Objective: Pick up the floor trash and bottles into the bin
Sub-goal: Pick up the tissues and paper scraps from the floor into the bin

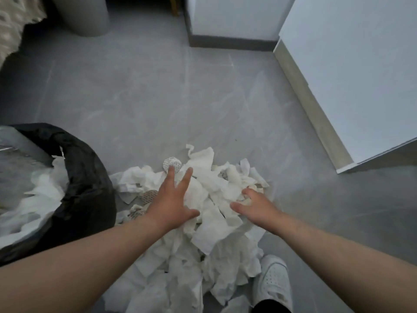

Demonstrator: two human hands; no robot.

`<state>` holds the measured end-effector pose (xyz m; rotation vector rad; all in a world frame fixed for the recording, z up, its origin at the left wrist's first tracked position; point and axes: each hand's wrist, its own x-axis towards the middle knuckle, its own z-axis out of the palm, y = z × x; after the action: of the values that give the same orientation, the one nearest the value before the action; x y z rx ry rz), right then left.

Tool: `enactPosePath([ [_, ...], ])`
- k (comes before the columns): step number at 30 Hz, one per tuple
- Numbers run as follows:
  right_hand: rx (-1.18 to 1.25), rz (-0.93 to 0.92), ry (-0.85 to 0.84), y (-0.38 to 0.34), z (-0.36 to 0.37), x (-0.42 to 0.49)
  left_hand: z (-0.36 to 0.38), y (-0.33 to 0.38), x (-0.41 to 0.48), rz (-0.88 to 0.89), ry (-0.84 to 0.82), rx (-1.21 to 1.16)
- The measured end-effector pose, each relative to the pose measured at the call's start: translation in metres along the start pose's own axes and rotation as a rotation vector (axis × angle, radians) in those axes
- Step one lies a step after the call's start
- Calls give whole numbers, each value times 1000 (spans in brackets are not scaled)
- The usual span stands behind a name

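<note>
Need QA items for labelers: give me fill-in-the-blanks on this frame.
The bin is lined with a ___ bag. The bin stands on the ___ side of the paper pile. The shoe beside the paper pile is ___.
Missing words: black; left; white.
</note>
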<state>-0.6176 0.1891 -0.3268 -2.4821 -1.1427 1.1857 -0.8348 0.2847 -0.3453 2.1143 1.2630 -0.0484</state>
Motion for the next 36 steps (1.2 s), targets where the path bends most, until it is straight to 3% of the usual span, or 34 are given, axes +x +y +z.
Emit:
enactPosePath([
  [5, 50, 27, -180, 1, 36, -6, 10, -8, 19, 46, -185, 111],
  [12, 25, -75, -98, -13, 62, -4, -7, -20, 23, 16, -8, -58],
  [17, -62, -151, -64, -27, 25, -5, -39, -10, 13, 55, 20, -99],
  [23, -113, -282, -8, -74, -55, -37, -128, 19, -17, 89, 4, -163],
  [31, 178, -328, 18, -131, -64, -83, -209, -4, -111, -16, 193, -517],
  [36, 203, -358, -53, -155, -47, -93, -218, -72, -163, -144, 394, -541],
])
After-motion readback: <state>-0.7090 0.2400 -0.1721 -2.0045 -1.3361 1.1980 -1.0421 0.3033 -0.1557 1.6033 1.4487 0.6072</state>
